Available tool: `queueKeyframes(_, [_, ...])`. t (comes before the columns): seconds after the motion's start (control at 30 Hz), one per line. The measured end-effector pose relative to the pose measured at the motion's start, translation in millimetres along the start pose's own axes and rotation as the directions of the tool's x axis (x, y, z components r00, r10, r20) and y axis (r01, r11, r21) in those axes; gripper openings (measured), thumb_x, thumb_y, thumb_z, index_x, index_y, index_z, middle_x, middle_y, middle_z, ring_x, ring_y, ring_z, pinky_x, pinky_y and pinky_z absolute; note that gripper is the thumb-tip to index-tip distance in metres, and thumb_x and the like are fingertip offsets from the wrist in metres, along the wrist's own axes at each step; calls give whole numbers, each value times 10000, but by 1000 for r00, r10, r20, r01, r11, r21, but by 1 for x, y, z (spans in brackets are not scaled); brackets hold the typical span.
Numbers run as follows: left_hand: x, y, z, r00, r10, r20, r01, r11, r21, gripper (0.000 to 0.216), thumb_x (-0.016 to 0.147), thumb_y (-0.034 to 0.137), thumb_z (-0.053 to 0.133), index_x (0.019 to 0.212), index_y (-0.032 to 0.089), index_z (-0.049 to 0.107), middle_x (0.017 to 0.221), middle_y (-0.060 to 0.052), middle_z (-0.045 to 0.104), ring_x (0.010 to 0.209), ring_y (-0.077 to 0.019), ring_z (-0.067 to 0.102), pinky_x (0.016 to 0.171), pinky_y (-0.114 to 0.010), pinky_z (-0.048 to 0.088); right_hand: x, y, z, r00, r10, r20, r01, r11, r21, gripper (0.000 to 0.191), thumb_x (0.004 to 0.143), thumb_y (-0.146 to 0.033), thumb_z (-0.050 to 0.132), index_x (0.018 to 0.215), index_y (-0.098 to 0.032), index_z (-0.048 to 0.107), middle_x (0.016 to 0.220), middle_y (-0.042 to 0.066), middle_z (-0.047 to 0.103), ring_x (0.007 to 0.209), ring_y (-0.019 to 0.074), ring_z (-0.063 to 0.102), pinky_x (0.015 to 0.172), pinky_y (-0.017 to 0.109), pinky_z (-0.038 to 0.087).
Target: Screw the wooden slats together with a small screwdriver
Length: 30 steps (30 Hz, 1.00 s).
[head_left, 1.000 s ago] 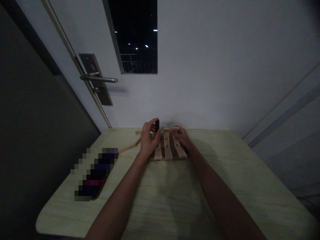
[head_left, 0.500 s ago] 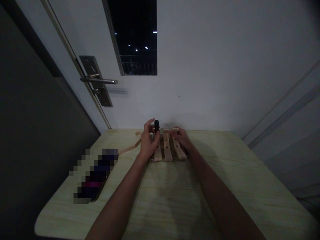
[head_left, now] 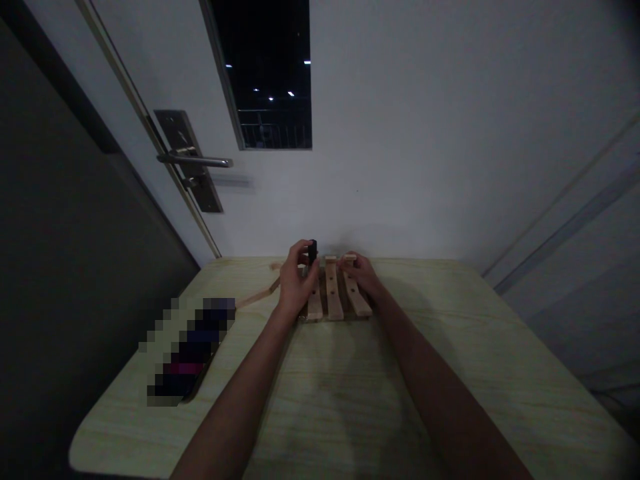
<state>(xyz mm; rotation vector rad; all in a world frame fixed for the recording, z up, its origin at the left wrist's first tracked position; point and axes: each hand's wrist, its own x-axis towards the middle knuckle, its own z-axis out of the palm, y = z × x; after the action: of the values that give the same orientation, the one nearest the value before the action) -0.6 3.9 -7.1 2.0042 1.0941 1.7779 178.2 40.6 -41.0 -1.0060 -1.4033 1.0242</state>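
Note:
My left hand [head_left: 297,277] has its thumb and fingers closed around a short, upright black handle [head_left: 313,251]; whatever lies below it is hidden by the hand. This handle stands over the far part of the left wooden piece [head_left: 315,307]. A middle wooden piece [head_left: 334,293] with dark holes lies beside it. My right hand [head_left: 364,272] grips the far end of the right wooden piece [head_left: 358,301], which is tilted outward. All three pieces rest side by side on a thin, see-through brownish sheet or base, whose kind I cannot make out.
A bent wooden strip [head_left: 257,297] lies left of my left hand. Nearer on the left is a phone [head_left: 200,353] with a blurred screen. The pale wood-grain table [head_left: 320,400] meets a white door [head_left: 390,167] with a metal handle [head_left: 200,161] and a dark window.
The whole view has shifted slightly. My left fingers have moved a little on top of the black handle; my right hand keeps its hold on the right wooden piece.

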Motion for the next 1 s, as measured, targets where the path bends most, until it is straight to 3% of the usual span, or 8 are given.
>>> queueKeyframes(0.23, [3, 0, 0, 994, 65, -84, -56, 993, 106, 341, 798, 247, 636, 1123, 236, 532, 956, -34, 566, 787, -137, 556, 696, -282, 491, 1, 0, 0, 1000, 13, -4, -13, 1000, -1, 348, 618, -488, 689, 668, -199, 502, 612, -39, 481, 586, 107, 432, 563, 243, 377])
queueKeyframes(0.4, [2, 0, -1, 996, 76, -52, -69, 990, 121, 373, 813, 243, 621, 1172, 244, 522, 904, -27, 578, 772, -138, 563, 729, -296, 498, -1, -2, 0, 1000, 7, -4, -7, 1000, 9, 334, 628, -475, 689, 676, -197, 510, 623, -40, 489, 592, 106, 436, 578, 244, 379])
queueKeyframes(0.7, [1, 3, -2, 994, 102, 40, -106, 991, 86, 403, 915, 242, 443, 1318, 242, 428, 1177, -95, 607, 854, -154, 617, 791, -336, 519, 1, 2, 0, 1000, 0, 4, 0, 1000, 25, 331, 637, -477, 685, 687, -200, 512, 632, -39, 491, 597, 107, 437, 579, 244, 373])
queueKeyframes(0.87, [2, 2, -2, 995, 95, 36, -98, 992, 85, 410, 871, 244, 535, 1274, 245, 460, 1108, -75, 618, 891, -163, 605, 770, -326, 522, 0, 1, 1, 1000, 10, 2, -10, 999, 34, 333, 632, -479, 684, 705, -200, 520, 647, -35, 516, 606, 113, 461, 587, 247, 388])
queueKeyframes(1.0, [3, 0, -1, 995, 91, -49, -84, 989, 122, 374, 819, 255, 616, 1179, 236, 515, 1040, -59, 574, 869, -157, 566, 700, -286, 511, 1, 1, 1, 1000, 26, -4, -25, 999, 31, 332, 622, -467, 693, 685, -199, 506, 634, -36, 510, 591, 110, 458, 565, 241, 383])
